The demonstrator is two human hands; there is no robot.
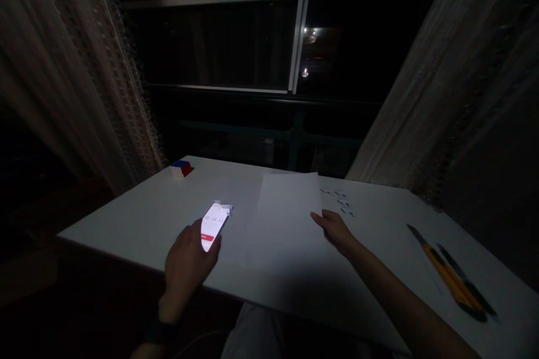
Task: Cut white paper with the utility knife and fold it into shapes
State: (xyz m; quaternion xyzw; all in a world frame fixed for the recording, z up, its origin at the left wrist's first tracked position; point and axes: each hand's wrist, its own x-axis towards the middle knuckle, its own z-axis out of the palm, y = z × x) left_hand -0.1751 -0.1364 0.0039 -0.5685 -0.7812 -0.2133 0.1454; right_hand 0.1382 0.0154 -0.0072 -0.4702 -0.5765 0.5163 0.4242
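My left hand (189, 261) is wrapped round a lit phone (214, 224), held over the table's near left part. Its screen shows running-timer digits and a red button. My right hand (332, 228) pinches the right edge of a white sheet of paper (288, 202), thumb on top. The sheet's far end is raised a little, and its near edge blends into the white table in the dim light. Just right of the sheet, several small dark pieces or marks (343, 202) lie on the table, too small to name.
A puzzle cube (182, 168) sits at the white table's (138, 219) far left corner. On the right lie a yellow-handled cutter knife (450, 277) and a dark pen-like item (465, 277). Curtains (404, 78) hang on both sides of a dark window (219, 45).
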